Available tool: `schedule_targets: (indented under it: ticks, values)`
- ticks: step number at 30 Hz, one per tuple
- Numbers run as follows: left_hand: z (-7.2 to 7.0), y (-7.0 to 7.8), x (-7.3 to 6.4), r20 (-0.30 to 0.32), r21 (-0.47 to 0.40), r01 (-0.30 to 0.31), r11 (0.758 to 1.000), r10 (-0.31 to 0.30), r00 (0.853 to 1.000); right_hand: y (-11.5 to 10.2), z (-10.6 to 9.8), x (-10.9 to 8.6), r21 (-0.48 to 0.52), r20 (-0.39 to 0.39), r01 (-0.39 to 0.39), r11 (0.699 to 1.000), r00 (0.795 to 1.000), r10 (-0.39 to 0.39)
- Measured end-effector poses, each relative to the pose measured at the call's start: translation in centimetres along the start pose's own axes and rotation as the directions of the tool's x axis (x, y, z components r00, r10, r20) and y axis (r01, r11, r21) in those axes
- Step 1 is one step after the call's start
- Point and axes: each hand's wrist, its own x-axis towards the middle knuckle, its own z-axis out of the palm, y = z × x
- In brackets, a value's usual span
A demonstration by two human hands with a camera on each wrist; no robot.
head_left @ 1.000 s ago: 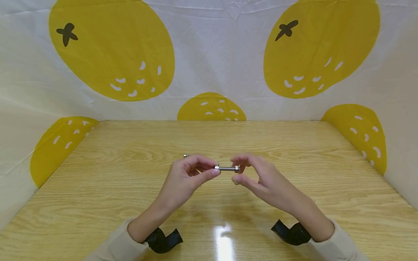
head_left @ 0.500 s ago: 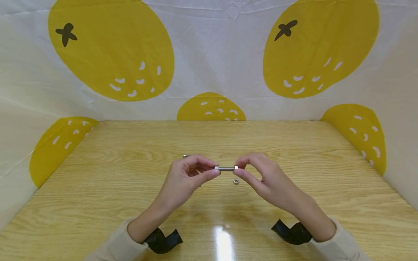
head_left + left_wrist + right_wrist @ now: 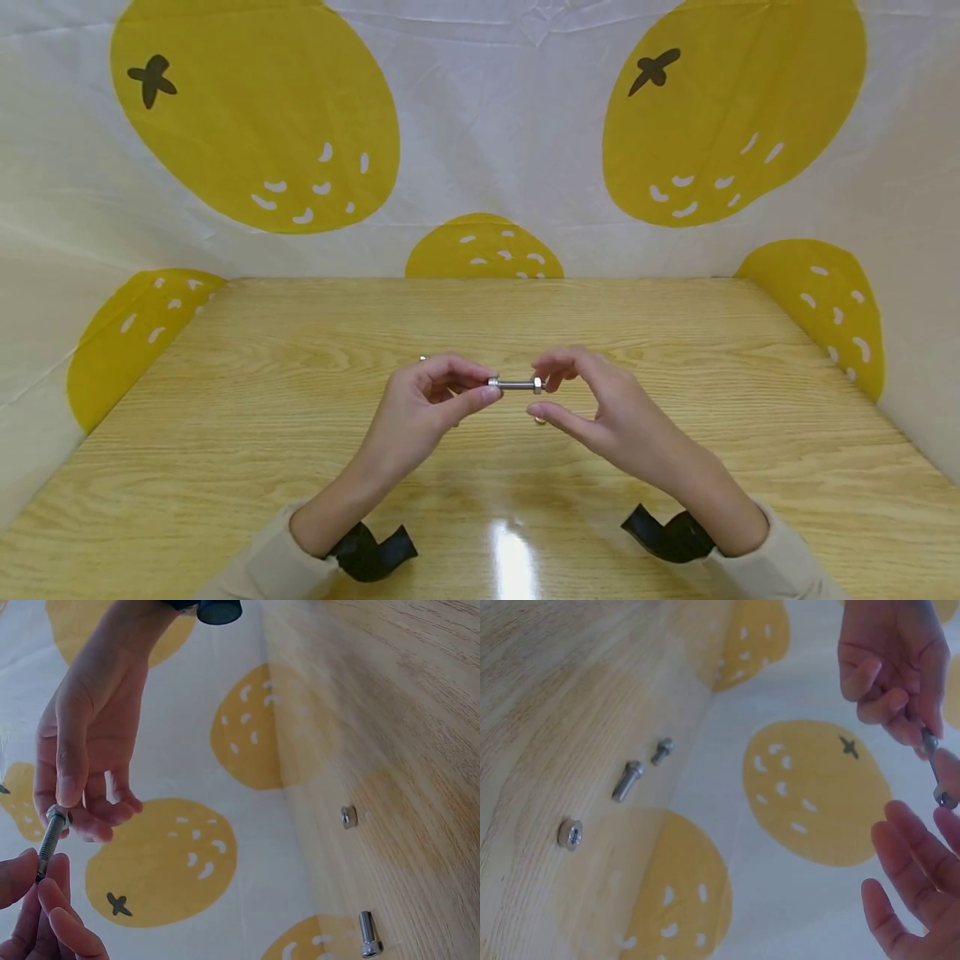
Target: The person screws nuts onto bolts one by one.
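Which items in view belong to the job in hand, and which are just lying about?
In the job:
Left hand, pinching one end of the held bolt
Hex nut, on its other end
Right hand, open beside the hex nut

Lying about, though possibly wanted later:
Loose nut, on the table
Loose bolt beside it
Second loose bolt, beyond that
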Motion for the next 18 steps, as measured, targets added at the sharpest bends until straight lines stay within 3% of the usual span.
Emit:
schedule_targets:
  ticks: [3,6,18]
  values:
    - [-0.05,-0.04,0.03,0.001,-0.005,-0.002,1.000,0.002,1.000,0.10,0.15,0.14,-0.005,-0.045,0.095,0.995,0.994,-0.095]
    - [-0.01,-0.06,0.05,0.002,-0.009,-0.007,1.000,0.007,1.000,0.15,0.19,0.14,-0.007,-0.064,0.115,0.993,0.991,-0.115]
    - [0.34,0.26,-0.19,0.011,-0.014,-0.008,1.000,0.008,1.000,-0.16,0.50,0.01,-0.013,-0.026,-0.005,1.000,1.000,0.004]
